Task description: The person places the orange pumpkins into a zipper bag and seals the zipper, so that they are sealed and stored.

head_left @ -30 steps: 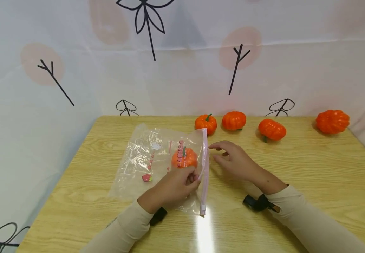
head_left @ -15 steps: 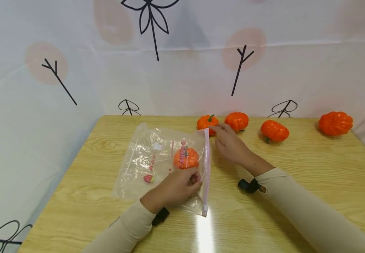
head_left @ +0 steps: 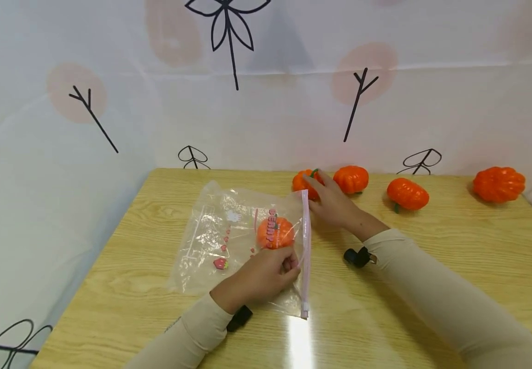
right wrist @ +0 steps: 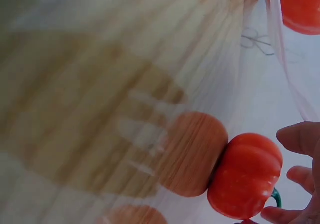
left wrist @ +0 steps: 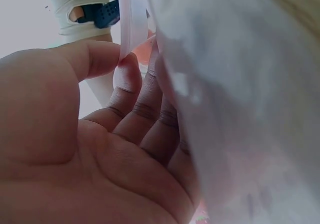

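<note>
A clear zip bag (head_left: 201, 241) with pink berry prints lies flat, an orange toy pumpkin (head_left: 278, 234) inside it. My left hand (head_left: 266, 274) pinches the bag's edge by the pink zip strip (head_left: 306, 246); in the left wrist view, thumb and forefinger (left wrist: 127, 76) meet on the strip. Beyond the bag mouth, my right hand (head_left: 332, 202) reaches to a small pumpkin with a green stem (head_left: 299, 183). In the right wrist view, its fingers are spread beside that pumpkin (right wrist: 245, 176); a gap shows between thumb and pumpkin. Whether a lower fingertip touches it, I cannot tell.
Along the table's back edge sit further pumpkins: one right of my hand (head_left: 350, 179), one with its stem forward (head_left: 407, 193), and a ribbed one at far right (head_left: 498, 184). A patterned white cloth (head_left: 289, 118) hangs behind the wooden table (head_left: 385, 318).
My right hand has moved forward from beside the bag mouth to the small stemmed pumpkin. My left hand keeps its pinch on the bag. The whole view has shifted slightly.
</note>
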{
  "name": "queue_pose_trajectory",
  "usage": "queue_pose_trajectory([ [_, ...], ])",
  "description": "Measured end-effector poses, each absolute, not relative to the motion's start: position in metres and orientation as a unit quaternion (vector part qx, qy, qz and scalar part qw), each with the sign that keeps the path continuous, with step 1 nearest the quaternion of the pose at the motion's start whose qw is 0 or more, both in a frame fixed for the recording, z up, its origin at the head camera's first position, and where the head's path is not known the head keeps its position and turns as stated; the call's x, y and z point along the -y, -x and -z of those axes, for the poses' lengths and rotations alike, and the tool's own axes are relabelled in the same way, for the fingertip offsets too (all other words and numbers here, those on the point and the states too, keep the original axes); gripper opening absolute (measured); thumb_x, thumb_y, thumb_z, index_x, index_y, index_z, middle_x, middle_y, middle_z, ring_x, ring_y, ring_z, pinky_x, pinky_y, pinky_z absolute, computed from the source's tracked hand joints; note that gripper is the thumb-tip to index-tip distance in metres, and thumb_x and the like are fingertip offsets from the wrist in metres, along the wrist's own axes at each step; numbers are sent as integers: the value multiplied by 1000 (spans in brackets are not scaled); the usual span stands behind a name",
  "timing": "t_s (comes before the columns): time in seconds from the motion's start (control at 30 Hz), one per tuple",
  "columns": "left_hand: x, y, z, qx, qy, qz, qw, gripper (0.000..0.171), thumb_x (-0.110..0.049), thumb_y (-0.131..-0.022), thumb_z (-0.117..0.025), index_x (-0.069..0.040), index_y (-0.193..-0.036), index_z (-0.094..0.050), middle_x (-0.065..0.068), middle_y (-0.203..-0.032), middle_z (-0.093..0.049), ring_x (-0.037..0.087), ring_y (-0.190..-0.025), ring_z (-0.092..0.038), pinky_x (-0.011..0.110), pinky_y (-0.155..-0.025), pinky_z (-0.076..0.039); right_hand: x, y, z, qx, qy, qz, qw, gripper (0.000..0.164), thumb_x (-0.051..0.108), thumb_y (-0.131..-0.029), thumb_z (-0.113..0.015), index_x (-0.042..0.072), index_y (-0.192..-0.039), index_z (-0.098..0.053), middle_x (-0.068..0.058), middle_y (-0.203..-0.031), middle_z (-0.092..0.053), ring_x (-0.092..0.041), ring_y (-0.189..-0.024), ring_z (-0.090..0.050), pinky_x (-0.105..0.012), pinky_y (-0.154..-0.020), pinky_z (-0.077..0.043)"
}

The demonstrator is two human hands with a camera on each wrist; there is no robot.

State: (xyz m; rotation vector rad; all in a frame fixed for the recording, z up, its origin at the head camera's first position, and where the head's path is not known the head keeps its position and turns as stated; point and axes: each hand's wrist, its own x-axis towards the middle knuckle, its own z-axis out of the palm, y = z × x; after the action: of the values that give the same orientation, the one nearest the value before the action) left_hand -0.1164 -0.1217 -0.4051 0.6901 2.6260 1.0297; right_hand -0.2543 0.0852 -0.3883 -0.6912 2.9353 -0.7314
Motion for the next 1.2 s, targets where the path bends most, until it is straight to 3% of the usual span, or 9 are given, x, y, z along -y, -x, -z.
queue_pose_trajectory([
  [0.23,122,117,404,-899,-235,-349,121,10,-25,-98,-62,-21,-89,-58,-11,-73,-56,1,-62,-48,17,-59,-43,-81,260,388,-951,225,209,31,68,19,-98,-56,13,-159,-26,-28,-164,-10,-50,-150,-14,-65,-116,-23],
  [0.37,121,118,404,-900,-235,-345,121,10,-25,-98,-62,-21,-89,-58,-10,-73,-56,2,-62,-48,18,-59,-43,-82,259,388,-954,223,200,25,68,18,-97,-58,14,-158,-28,-27,-164,-13,-51,-149,-18,-66,-115,-26],
  [0.5,122,118,405,-901,-234,-342,125,11,-26,-98,-63,-21,-89,-58,-10,-74,-55,2,-63,-48,17,-60,-43,-85,255,389,-955,230,186,17,66,21,-96,-62,12,-155,-34,-30,-161,-20,-53,-145,-26,-65,-113,-30],
  [0.7,123,118,405,-901,-233,-344,126,11,-25,-98,-62,-21,-89,-58,-10,-73,-55,2,-63,-48,18,-59,-42,-94,242,390,-946,270,180,-24,58,12,-92,-66,8,-146,-45,-32,-147,-39,-53,-129,-47,-63,-106,-41],
  [0.83,123,118,404,-900,-234,-345,125,11,-24,-97,-62,-20,-88,-58,-10,-73,-55,2,-62,-48,18,-59,-42,-100,230,390,-943,281,171,-41,58,13,-90,-69,5,-144,-47,-31,-142,-43,-50,-118,-56,-60,-99,-48],
  [1.2,122,117,403,-902,-231,-342,126,10,-23,-98,-62,-21,-88,-58,-10,-73,-55,3,-62,-47,18,-59,-41,-107,203,393,-951,256,167,-44,58,13,-89,-71,8,-143,-49,-29,-141,-41,-49,-126,-49,-59,-92,-52],
])
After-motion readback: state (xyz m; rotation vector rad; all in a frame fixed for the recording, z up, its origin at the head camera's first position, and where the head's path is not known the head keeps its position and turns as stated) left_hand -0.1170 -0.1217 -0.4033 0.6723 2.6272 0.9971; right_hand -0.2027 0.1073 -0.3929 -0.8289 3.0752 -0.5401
